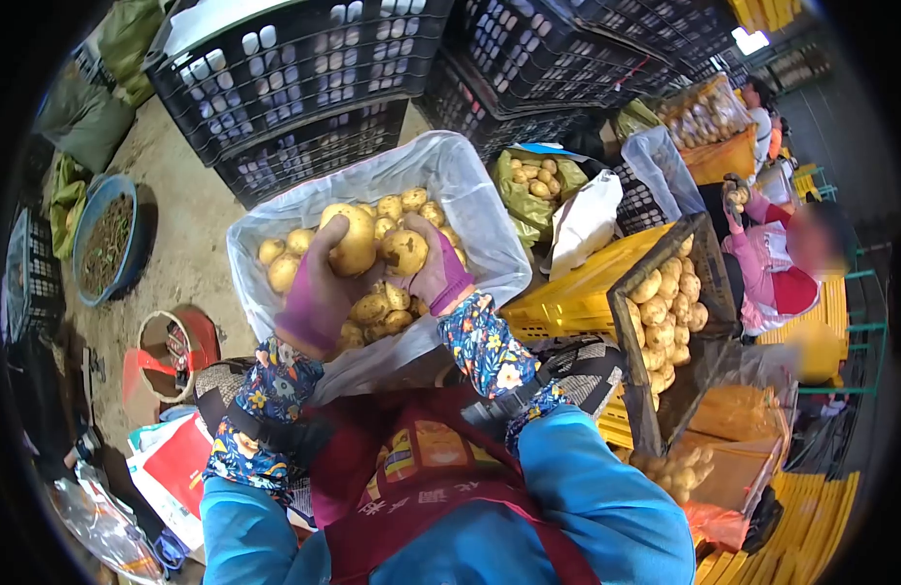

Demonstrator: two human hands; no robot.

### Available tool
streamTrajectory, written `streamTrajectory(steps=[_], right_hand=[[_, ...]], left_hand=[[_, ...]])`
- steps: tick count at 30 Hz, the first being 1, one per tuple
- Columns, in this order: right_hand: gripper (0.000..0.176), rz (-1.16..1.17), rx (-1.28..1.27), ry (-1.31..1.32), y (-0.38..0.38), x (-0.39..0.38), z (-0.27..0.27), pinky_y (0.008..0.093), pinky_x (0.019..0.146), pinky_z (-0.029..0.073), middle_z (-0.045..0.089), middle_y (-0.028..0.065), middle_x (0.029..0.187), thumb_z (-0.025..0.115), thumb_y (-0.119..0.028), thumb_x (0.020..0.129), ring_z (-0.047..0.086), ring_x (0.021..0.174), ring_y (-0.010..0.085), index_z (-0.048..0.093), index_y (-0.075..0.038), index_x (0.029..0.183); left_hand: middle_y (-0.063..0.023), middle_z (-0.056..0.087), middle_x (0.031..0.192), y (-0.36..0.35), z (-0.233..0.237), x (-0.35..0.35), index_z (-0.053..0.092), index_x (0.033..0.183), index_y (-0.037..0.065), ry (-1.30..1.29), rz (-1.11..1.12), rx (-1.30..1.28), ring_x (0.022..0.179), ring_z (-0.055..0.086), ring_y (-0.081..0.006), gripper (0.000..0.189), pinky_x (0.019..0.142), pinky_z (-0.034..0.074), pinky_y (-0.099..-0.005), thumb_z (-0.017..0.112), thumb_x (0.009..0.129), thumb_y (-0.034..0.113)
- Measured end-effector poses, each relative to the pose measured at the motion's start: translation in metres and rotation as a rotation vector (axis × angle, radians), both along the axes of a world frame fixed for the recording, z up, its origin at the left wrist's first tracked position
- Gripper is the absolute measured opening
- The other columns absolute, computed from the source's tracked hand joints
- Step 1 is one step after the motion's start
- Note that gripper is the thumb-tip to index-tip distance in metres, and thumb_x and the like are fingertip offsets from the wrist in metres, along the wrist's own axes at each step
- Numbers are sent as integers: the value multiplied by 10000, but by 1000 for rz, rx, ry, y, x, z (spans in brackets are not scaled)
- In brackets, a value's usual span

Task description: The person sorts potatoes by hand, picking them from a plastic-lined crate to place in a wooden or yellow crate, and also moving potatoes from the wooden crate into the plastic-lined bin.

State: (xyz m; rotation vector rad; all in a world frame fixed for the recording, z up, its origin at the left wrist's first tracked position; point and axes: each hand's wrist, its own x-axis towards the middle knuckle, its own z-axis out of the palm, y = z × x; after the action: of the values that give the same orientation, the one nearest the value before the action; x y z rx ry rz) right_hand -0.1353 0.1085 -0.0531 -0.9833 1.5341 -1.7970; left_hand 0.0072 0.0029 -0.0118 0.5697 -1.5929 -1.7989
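Over the lined crate [491,255], the left hand [324,273] holds a large potato [353,244], thumb pressed on its side, other fingers hidden; at three o'clock from it, the right hand [439,261] grips a smaller dirt-marked potato [402,253], thumb pressed likewise, fingers mostly hidden; loose potatoes [299,241] lie around and below; a blue tub [132,255] sits at nine o'clock of the lined crate, a yellow crate [557,297] at three.

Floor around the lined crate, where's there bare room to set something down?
Bare floor shows left of the lined crate, bordered by black crates, the blue tub and red bucket. The right is crowded: green bag, white sack and yellow crate packed close. Inside the lined crate, potatoes, left hand and right hand fill the middle.
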Motion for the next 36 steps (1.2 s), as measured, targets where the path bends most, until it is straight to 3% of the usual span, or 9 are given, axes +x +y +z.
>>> streamTrajectory(steps=[3, 7, 11, 14, 20, 27, 32, 34, 36], right_hand=[[435, 270, -44, -1471, -8, -1, 21, 459, 868, 543, 612, 98, 1166, 646, -308, 935, 596, 1097, 252, 514, -95, 1291], [485, 304, 147, -869, 11, 7, 20, 419, 859, 586, 566, 102, 1175, 614, -224, 937, 614, 1076, 221, 421, -142, 1375], [388, 348, 210, -756, 8, 2, 15, 412, 876, 590, 550, 98, 1253, 501, -178, 1003, 639, 1083, 257, 402, -91, 1368], [420, 241, 255, -680, 5, 11, 16, 445, 868, 593, 520, 96, 1306, 483, -208, 1010, 603, 1143, 273, 375, -73, 1393], [538, 422, 41, -1067, 10, 19, 18, 523, 885, 545, 523, 120, 1294, 565, -247, 960, 573, 1161, 264, 353, -121, 1438], [460, 206, 167, -874, 7, 25, 8, 439, 766, 570, 579, 62, 1189, 580, -380, 933, 615, 1041, 231, 508, -114, 1302], [519, 103, 166, -50, 35, 15, -8, 427, 881, 528, 536, 119, 1303, 636, -346, 881, 539, 1193, 273, 509, -119, 1330], [560, -62, 109, 542, 58, -5, -3, 377, 1029, 450, 560, 163, 1307, 733, -80, 809, 549, 1214, 301, 518, -50, 1325], [442, -109, 76, -148, 94, -39, 34, 352, 962, 482, 581, 138, 1248, 659, -137, 883, 582, 1133, 260, 532, -50, 1297]], left_hand=[[-128, 625, 1093, -8, 14, -9, 504, 1184, 10, 139, -79, 640, 942, 647, -202, 348, 829, 553, -311, 684, 899, 97], [-117, 605, 1078, -14, -2, -7, 538, 1165, 24, -60, 127, -316, 936, 626, -208, 325, 831, 536, -317, 603, 962, 271], [-72, 651, 899, -7, 43, -8, 519, 1134, 40, 352, -6, 1168, 813, 671, -213, 385, 763, 540, -295, 753, 839, 118], [-74, 645, 949, -10, -1, -12, 520, 1140, 42, 14, 273, -681, 867, 662, -209, 392, 798, 534, -287, 755, 837, 119], [-145, 569, 1056, -12, 42, -5, 518, 1120, 12, 377, -21, 1021, 989, 603, -227, 344, 835, 551, -321, 603, 946, 296], [-70, 677, 923, 0, 40, -10, 595, 1037, 5, -354, 103, -450, 807, 659, -142, 224, 749, 542, -259, 720, 856, 47], [-88, 693, 980, 7, 28, -15, 550, 1136, -13, -171, 181, -498, 862, 692, -157, 376, 797, 549, -277, 754, 830, 63], [-107, 677, 1035, -11, 14, -13, 492, 1195, -10, 151, -9, 373, 946, 671, -177, 439, 887, 515, -292, 742, 844, 71], [-111, 661, 1084, -20, 6, -11, 486, 1210, -1, 263, 35, 812, 1012, 646, -201, 432, 945, 497, -316, 720, 866, 114]])
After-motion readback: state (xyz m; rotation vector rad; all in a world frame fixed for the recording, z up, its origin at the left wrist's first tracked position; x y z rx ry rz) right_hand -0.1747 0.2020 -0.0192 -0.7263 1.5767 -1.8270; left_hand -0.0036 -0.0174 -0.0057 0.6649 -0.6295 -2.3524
